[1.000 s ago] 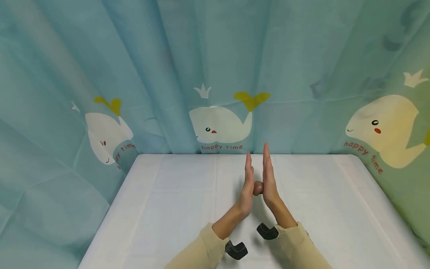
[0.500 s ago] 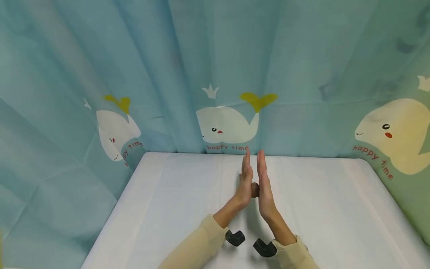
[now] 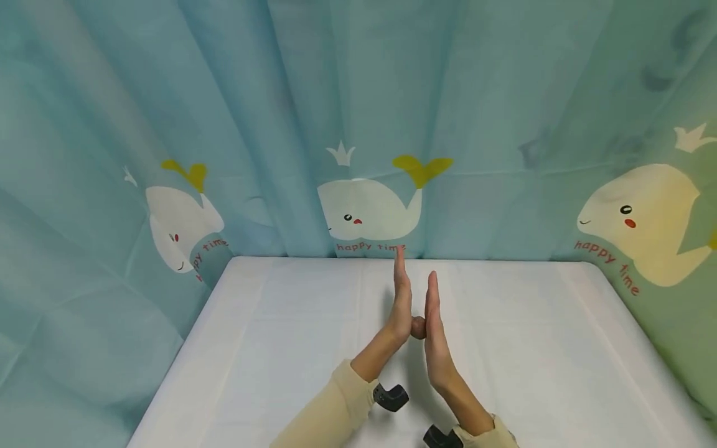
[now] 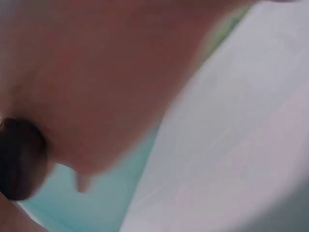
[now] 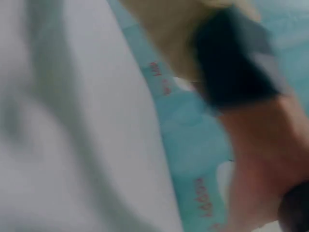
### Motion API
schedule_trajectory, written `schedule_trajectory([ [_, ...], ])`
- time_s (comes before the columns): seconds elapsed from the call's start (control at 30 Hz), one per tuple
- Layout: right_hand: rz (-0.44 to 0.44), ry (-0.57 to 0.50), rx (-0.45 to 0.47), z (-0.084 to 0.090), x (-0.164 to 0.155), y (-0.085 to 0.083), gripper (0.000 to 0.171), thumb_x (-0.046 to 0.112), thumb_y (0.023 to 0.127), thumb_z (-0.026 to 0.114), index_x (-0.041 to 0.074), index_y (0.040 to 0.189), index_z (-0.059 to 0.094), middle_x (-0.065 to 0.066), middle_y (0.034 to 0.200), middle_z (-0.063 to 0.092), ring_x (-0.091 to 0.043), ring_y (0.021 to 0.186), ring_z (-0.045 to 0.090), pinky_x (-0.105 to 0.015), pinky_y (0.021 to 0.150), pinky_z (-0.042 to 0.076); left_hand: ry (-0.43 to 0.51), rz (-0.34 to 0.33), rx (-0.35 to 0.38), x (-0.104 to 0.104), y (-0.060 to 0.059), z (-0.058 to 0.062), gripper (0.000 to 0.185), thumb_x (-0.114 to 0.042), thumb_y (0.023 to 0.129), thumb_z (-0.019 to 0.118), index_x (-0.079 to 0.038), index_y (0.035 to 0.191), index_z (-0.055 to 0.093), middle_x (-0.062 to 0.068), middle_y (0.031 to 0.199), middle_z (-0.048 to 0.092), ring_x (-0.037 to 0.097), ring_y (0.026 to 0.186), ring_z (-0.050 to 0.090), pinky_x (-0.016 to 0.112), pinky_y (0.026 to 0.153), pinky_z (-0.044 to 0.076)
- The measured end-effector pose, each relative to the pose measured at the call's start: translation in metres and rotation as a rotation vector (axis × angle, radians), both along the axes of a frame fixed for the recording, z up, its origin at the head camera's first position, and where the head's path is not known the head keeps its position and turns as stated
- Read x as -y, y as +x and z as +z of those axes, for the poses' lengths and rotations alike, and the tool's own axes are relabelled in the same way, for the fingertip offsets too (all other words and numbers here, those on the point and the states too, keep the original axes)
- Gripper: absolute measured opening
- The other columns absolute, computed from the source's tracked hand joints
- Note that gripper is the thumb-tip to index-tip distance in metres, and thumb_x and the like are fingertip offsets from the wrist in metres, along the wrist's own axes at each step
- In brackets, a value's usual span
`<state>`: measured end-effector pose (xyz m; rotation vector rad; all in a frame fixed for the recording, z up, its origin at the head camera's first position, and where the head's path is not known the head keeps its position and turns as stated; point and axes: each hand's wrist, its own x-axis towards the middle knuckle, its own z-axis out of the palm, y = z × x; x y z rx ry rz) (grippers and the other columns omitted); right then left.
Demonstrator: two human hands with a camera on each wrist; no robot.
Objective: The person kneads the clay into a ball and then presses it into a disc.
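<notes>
A small brown ball point(image 3: 418, 327) sits between my two palms above the white table, touching both. My left hand point(image 3: 400, 314) stands on its edge with straight fingers pointing away from me. On the other side, my right hand point(image 3: 436, 342) is also flat and straight-fingered, set a little nearer to me than the left. The left wrist view is blurred and shows the ball point(image 4: 21, 159) dark against a palm. In the right wrist view, part of the ball point(image 5: 296, 210) shows at the lower right edge, beside the left hand point(image 5: 256, 183).
A white-covered table point(image 3: 291, 323) lies beneath the hands. Blue-green curtains point(image 3: 487, 124) printed with whales hang along its back and sides. Black camera mounts point(image 3: 391, 397) jut inward from both sleeves.
My right hand has slid back toward me against the ball, while the left now reaches farther forward than the right. Both hands and the ball have shifted slightly left.
</notes>
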<state>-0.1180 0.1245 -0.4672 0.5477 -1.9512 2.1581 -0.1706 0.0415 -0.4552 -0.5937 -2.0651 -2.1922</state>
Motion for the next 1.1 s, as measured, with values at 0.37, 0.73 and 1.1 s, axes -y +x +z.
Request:
schedule_trajectory([
  [0.37, -0.024, -0.057, 0.086, -0.006, -0.018, -0.028, 0.058, 0.051, 0.109, 0.001, 0.036, 0.165, -0.009, 0.004, 0.172, -0.013, -0.004, 0.05, 0.031, -0.033, 0.042, 0.02, 0.104, -0.227, -0.012, -0.001, 0.021, 0.01, 0.064, -0.046, 0.111, 0.005, -0.015, 0.165, -0.011, 0.002, 0.172, -0.016, 0.023, 0.156, -0.007, 0.051, 0.123, 0.001],
  [0.73, -0.108, -0.016, -0.029, 0.006, -0.009, -0.017, 0.057, 0.045, 0.111, 0.007, 0.032, 0.165, -0.006, 0.011, 0.171, -0.011, -0.011, 0.155, -0.016, -0.053, 0.12, -0.013, -0.12, -0.158, 0.009, 0.001, 0.012, -0.015, 0.067, -0.056, 0.108, 0.001, -0.024, 0.166, -0.005, 0.001, 0.171, -0.018, 0.025, 0.156, -0.017, 0.064, 0.12, -0.005],
  [1.1, -0.073, -0.056, 0.089, -0.016, -0.018, -0.032, 0.06, 0.048, 0.111, 0.005, 0.027, 0.166, -0.008, 0.007, 0.172, -0.009, -0.012, 0.157, -0.01, -0.03, 0.122, 0.006, 0.068, -0.24, -0.023, -0.001, 0.027, 0.002, 0.066, -0.049, 0.11, 0.002, -0.015, 0.165, -0.012, 0.001, 0.171, -0.017, 0.018, 0.156, -0.014, 0.053, 0.123, -0.008],
])
